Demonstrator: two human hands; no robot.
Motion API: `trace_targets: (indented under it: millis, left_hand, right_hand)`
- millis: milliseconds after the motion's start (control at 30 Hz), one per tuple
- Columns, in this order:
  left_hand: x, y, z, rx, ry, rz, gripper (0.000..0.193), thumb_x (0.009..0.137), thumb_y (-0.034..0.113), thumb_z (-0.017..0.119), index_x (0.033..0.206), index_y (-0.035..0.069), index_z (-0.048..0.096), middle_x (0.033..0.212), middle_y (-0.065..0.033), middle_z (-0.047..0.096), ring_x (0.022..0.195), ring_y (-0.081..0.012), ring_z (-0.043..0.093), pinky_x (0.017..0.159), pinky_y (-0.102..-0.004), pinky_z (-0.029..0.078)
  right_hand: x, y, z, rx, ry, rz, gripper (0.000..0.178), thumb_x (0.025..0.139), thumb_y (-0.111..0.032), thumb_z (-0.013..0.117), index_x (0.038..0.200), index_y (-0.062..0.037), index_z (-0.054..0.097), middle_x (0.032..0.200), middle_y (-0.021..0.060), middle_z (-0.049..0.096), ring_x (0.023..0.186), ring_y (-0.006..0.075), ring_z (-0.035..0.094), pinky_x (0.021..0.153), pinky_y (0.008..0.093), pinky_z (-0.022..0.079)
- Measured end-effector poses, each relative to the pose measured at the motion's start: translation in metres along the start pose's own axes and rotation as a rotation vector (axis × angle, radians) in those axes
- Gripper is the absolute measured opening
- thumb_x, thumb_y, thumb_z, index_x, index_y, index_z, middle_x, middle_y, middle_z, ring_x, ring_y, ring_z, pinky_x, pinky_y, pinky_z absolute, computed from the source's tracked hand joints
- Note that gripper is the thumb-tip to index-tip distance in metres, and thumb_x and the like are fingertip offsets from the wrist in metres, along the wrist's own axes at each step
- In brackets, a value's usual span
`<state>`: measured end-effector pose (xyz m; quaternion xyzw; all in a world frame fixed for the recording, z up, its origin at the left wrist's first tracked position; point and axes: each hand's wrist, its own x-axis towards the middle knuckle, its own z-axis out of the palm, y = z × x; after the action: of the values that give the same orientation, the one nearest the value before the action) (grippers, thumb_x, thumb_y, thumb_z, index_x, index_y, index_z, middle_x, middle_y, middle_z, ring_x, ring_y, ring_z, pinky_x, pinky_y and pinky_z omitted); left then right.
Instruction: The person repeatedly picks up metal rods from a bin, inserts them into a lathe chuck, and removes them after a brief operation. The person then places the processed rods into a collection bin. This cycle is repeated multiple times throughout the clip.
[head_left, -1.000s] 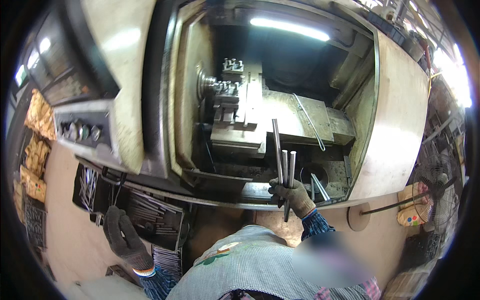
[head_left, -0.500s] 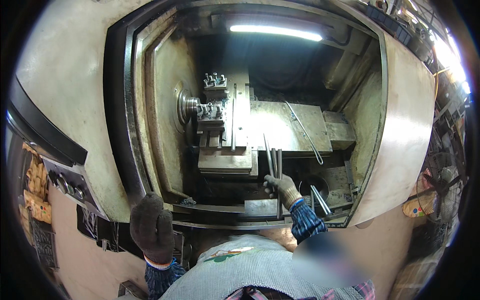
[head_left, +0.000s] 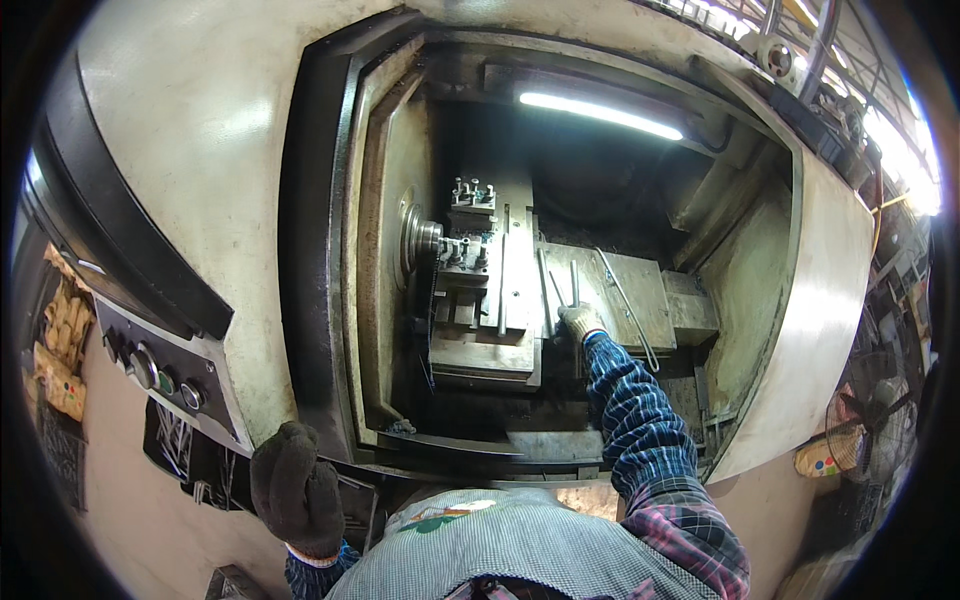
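Rods carried deep into the lathe

Our gloved right hand grips two metal rods just right of the tool post; they could slip or strike it. Our left hand rests curled outside.

A stack of yellowish-brown packets is seen at the far left edge, beside the control panel, in a dark rack; their printing cannot be made out. At the lower right, near a floor fan, a pale sack with coloured dots in red, green and blue is seen. No screens or signs are shown on the machine.
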<state>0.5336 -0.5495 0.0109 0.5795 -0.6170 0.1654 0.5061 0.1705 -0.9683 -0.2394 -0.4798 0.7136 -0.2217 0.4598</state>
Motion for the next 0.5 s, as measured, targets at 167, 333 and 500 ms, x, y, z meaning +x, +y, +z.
trace_targets:
  millis: [167, 333, 500]
  left_hand:
    - [-0.001, -0.004, -0.005, 0.034, -0.006, 0.007, 0.03, 0.1, 0.011, 0.06, 0.126, -0.003, 0.066, 0.122, -0.0238, 0.067, 0.097, -0.0341, 0.07, 0.082, -0.0439, 0.061]
    - [-0.003, -0.001, -0.002, 0.007, 0.017, -0.037, 0.03, 0.1, 0.011, 0.06, 0.126, -0.003, 0.067, 0.122, -0.0236, 0.067, 0.096, -0.0342, 0.07, 0.083, -0.0445, 0.06]
    - [-0.001, -0.001, -0.003, 0.058, 0.033, 0.01, 0.029, 0.1, 0.01, 0.06, 0.126, -0.003, 0.067, 0.122, -0.0234, 0.067, 0.096, -0.0333, 0.07, 0.082, -0.0437, 0.06]
  right_hand:
    - [-0.024, -0.036, 0.01, 0.157, -0.081, 0.017, 0.028, 0.095, -0.025, 0.069, 0.106, 0.0009, 0.072, 0.083, 0.0127, 0.075, 0.071, 0.0251, 0.076, 0.065, 0.0396, 0.062]
    - [-0.089, -0.087, 0.019, 0.486, -0.295, -0.075, 0.011, 0.092, -0.009, 0.069, 0.098, 0.0005, 0.071, 0.08, 0.0135, 0.072, 0.064, 0.0242, 0.071, 0.057, 0.0371, 0.06]
    - [-0.095, -0.105, 0.025, 0.567, -0.421, -0.009, 0.009, 0.093, -0.005, 0.068, 0.094, 0.0033, 0.069, 0.079, 0.0153, 0.071, 0.065, 0.0275, 0.071, 0.06, 0.0403, 0.064]
